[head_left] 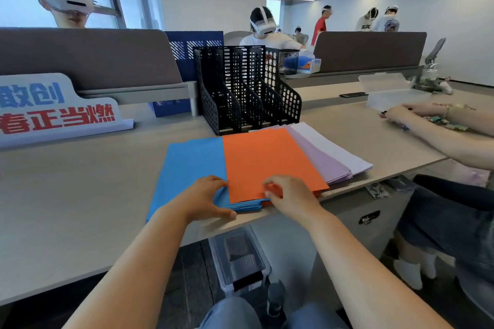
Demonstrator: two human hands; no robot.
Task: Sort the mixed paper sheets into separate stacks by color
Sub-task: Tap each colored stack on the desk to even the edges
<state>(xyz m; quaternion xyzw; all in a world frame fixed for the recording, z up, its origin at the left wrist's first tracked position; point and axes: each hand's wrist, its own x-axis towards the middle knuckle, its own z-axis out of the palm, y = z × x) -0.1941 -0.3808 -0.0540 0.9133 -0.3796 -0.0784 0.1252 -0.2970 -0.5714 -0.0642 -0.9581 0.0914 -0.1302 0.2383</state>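
Observation:
Four colour stacks lie side by side on the desk: blue sheets at the left, orange sheets overlapping them, then lilac sheets and white sheets. My left hand rests on the near edge of the blue stack, with the thumb at the stack's front edge. My right hand pinches the near edge of the top orange sheet. Both hands sit close to the desk's front edge.
A black mesh file rack stands just behind the paper. A printed sign sits at the left. Another person's arm reaches over the desk at the right, near a clear plastic box. A storage bin sits under the desk.

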